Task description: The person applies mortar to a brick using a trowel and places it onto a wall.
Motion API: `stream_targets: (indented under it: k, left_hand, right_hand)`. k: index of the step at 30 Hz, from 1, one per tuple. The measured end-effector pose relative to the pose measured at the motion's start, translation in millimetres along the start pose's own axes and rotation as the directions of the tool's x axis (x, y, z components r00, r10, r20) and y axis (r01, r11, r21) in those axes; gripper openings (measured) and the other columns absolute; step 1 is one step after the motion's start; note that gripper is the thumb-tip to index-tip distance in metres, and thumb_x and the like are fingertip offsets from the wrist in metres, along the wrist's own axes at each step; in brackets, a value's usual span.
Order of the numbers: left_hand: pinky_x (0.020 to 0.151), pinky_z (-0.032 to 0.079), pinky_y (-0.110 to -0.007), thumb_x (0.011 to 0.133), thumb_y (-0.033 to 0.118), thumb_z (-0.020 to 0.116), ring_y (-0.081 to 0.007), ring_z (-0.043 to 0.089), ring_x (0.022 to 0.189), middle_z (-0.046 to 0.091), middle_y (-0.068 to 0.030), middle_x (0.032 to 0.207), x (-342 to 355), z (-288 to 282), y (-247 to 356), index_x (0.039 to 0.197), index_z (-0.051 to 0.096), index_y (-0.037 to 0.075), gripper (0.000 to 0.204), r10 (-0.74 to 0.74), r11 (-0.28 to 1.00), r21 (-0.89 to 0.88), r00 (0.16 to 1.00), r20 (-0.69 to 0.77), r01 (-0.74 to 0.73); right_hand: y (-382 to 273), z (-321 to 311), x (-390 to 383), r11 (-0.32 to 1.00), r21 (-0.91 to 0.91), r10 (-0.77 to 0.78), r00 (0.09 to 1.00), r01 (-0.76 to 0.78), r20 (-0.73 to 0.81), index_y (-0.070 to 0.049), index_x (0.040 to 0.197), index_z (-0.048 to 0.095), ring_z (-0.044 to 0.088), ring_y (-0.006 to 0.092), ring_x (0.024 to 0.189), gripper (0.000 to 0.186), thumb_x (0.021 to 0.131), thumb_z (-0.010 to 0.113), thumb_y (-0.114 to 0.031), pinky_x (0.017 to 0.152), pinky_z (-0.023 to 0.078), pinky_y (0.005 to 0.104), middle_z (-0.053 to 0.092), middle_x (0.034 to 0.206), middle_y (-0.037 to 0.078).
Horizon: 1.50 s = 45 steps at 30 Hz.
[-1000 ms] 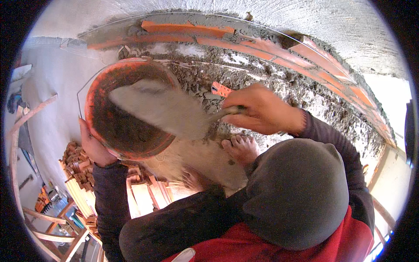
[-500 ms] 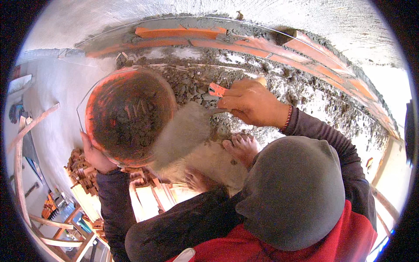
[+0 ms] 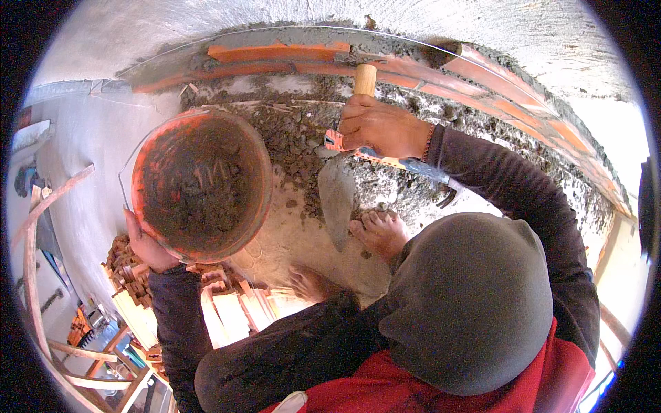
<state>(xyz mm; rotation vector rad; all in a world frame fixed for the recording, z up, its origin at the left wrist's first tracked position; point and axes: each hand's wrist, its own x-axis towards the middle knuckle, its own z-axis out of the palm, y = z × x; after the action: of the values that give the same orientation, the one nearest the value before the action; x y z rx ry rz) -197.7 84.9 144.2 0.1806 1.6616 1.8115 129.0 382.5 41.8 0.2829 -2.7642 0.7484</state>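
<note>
My left hand [image 3: 149,242] grips the near-left rim of a round reddish bucket [image 3: 264,206] and keeps it tilted. Dark wet mortar [image 3: 206,179] coats the bucket's inside and lies in it. In my right hand [image 3: 385,126] is a trowel [image 3: 337,203], its fingers wrapped around the wooden handle. The grey blade points down toward my feet, apart from the bucket. Beneath that hand lies a claw hammer [image 3: 420,167] with a blue and orange handle, partly hidden by the fingers.
A low brick course [image 3: 275,52] runs along the far wall, with a string line above it. Mortar crumbs [image 3: 289,141] cover the ground before it. My bare feet [image 3: 381,234] are near the blade. Stacked bricks [image 3: 127,272] and wooden poles [image 3: 31,255] stand left.
The trowel blade has swung away from the bucket to the right, and my right hand has risen slightly toward the bricks. The hammer now shows more. My left hand stays on the bucket.
</note>
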Motion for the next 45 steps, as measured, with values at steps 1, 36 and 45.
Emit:
stream_targets:
  k: [1, 36, 45]
  left_hand:
    - [0.103, 0.045, -0.042, 0.106, 0.041, 0.028, -0.0286, 0.06, 0.114, 0.06, -0.0163, 0.127, -1, 0, 0, 0.128, 0.054, -0.004, 0.056, -0.006, 1.0, -0.017, 1.0, 0.016, 0.007]
    - [0.109, 0.038, -0.048, 0.103, 0.047, 0.032, -0.034, 0.053, 0.124, 0.056, -0.0148, 0.135, 0, -57, -5, 0.136, 0.05, 0.002, 0.059, -0.186, 0.976, -0.118, 0.982, -0.028, 0.181]
    - [0.112, 0.033, -0.049, 0.105, 0.043, 0.032, -0.0355, 0.047, 0.129, 0.051, -0.0166, 0.14, 10, -51, 38, 0.139, 0.046, 0.001, 0.056, 0.038, 0.968, -0.229, 0.962, -0.269, -0.102]
  right_hand:
    - [1, 1, -1, 1.0, -0.019, -0.005, 1.0, 0.005, 0.01, -0.01, 0.083, 0.067, 0.054, 0.0231, 0.097, 0.016, 0.068, 0.066, -0.012, 0.097, 0.038, 0.0411, 0.058, 0.084, 0.002]
    - [-91, -17, -50, 0.741, 0.295, 0.589, 0.794, -0.604, 0.147, -0.004, 0.098, 0.064, 0.064, 0.0346, 0.082, 0.021, 0.081, 0.072, -0.013, 0.071, 0.05, 0.0452, 0.065, 0.09, 0.015]
    - [-125, 10, -72, 0.264, 0.516, 0.916, 0.379, -0.815, 0.129, -0.001, 0.095, 0.064, 0.061, 0.0168, 0.073, 0.021, 0.077, 0.073, -0.006, 0.069, 0.05, 0.0309, 0.066, 0.081, 0.01]
